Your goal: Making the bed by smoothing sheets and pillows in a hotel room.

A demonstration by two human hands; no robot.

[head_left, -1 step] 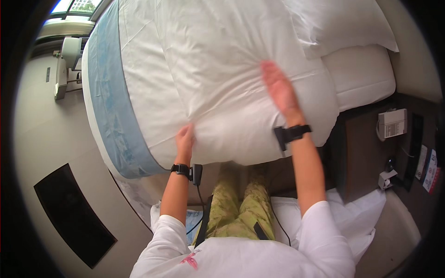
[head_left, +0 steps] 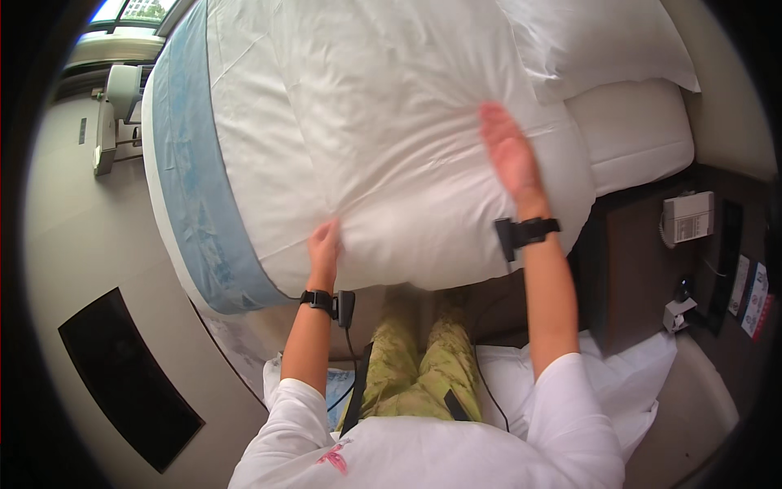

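Observation:
A white duvet (head_left: 391, 147) covers the bed, with creases fanning out across its surface. Near its front edge, my left hand (head_left: 324, 243) is closed, and folds in the cloth converge at its fingertips, pinched there. My right hand (head_left: 509, 153), slightly blurred, lies stretched out over the right part of the duvet, fingers straight and holding nothing. A blue bed runner (head_left: 191, 163) crosses the left end of the bed. At the right end, a white pillow (head_left: 599, 41) rests above another pillow (head_left: 631, 130).
White bedding (head_left: 623, 367) lies low behind my right arm. On the dark bedside table at right are a telephone (head_left: 688, 218) and a small white box (head_left: 678, 314). A dark wall panel (head_left: 130, 379) is at left; a grey-white bracketed fixture (head_left: 114, 122) stands beyond the runner.
My right hand has slid a little to the right over the duvet. The left hand keeps its pinch in the same place.

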